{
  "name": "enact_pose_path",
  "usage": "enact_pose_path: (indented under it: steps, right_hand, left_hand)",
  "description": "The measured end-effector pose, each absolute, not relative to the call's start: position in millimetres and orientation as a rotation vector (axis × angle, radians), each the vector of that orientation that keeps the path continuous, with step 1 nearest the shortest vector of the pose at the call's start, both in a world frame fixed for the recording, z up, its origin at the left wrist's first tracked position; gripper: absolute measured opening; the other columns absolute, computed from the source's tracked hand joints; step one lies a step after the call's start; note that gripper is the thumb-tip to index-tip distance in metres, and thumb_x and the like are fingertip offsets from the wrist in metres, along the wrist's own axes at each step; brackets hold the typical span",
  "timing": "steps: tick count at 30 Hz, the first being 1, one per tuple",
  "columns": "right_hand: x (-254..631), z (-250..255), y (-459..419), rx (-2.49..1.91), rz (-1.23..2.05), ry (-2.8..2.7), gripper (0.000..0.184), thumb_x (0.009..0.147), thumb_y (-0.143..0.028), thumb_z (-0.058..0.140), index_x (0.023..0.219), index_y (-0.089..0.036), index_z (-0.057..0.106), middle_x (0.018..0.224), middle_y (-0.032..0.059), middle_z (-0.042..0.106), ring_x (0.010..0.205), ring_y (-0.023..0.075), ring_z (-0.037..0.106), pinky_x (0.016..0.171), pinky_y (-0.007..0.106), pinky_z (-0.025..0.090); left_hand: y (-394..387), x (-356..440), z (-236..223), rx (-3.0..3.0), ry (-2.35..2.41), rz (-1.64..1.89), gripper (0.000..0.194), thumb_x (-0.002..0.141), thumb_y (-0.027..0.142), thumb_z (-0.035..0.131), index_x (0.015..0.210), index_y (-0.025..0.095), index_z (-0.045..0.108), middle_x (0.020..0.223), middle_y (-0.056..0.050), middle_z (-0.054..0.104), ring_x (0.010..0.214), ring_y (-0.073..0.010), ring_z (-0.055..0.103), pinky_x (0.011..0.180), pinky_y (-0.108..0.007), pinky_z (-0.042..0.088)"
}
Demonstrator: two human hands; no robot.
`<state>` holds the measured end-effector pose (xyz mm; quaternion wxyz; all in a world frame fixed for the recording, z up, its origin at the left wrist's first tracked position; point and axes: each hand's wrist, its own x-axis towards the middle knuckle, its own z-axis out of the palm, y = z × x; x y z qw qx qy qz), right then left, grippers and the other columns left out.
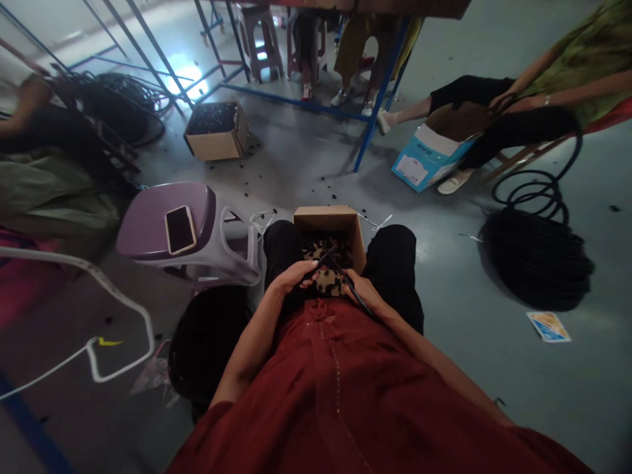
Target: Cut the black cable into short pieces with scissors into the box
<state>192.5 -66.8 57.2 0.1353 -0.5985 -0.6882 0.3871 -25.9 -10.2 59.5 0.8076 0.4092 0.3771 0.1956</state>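
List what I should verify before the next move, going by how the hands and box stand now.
1. Left hand and right hand both on the thin black cable length: ok.
2. Open brown cardboard box upright between the knees: ok.
3. Coiled black cable beside the left thigh, apart from the hands: ok.
4. Gold-backed smartphone lying flat on the purple plastic stool, out of the hands' way: ok.
5. Grey floor free of loose black bits: not ok.
6. Cutting tool in either hand: cannot tell.
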Motion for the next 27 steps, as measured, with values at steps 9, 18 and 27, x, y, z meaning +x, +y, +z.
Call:
enact_pose_path:
  steps: [9, 18, 27]
  right_hand:
    - [197, 62, -66, -1.733, 1.162, -1.959, 0.029, 0.078, -0.027, 0.046, 0.106, -0.019, 0.049, 0.088, 0.0057, 0.062, 0.073, 0.0151, 0.056, 0.067, 0.023, 0.039]
    - [210, 67, -70, -1.759, 1.148, -2.042, 0.032, 0.078, -0.031, 0.049, 0.108, -0.02, 0.049, 0.093, 0.0065, 0.062, 0.078, 0.0169, 0.056, 0.068, 0.023, 0.038]
    - [204, 64, -76, -1.772, 1.149, -2.019, 0.035, 0.076, -0.023, 0.045, 0.111, -0.02, 0.046, 0.092, 0.0061, 0.063, 0.078, 0.0165, 0.057, 0.068, 0.022, 0.039]
  left_hand:
    - [-16, -15, 82, 1.448, 1.118, 0.438, 0.039, 0.082, 0.048, 0.04, 0.066, 0.014, 0.05, 0.05, 0.005, 0.039, 0.042, -0.0049, 0.032, 0.042, -0.018, 0.025]
    - [-21, -8, 90, 1.771, 1.355, 0.385, 0.027, 0.082, 0.038, 0.047, 0.089, 0.016, 0.063, 0.08, -0.007, 0.062, 0.081, -0.0187, 0.055, 0.065, -0.021, 0.036]
    - [-22, -10, 89, 1.788, 1.355, 0.371, 0.023, 0.082, 0.036, 0.049, 0.084, 0.017, 0.061, 0.078, -0.006, 0.06, 0.079, -0.0164, 0.055, 0.064, -0.02, 0.036]
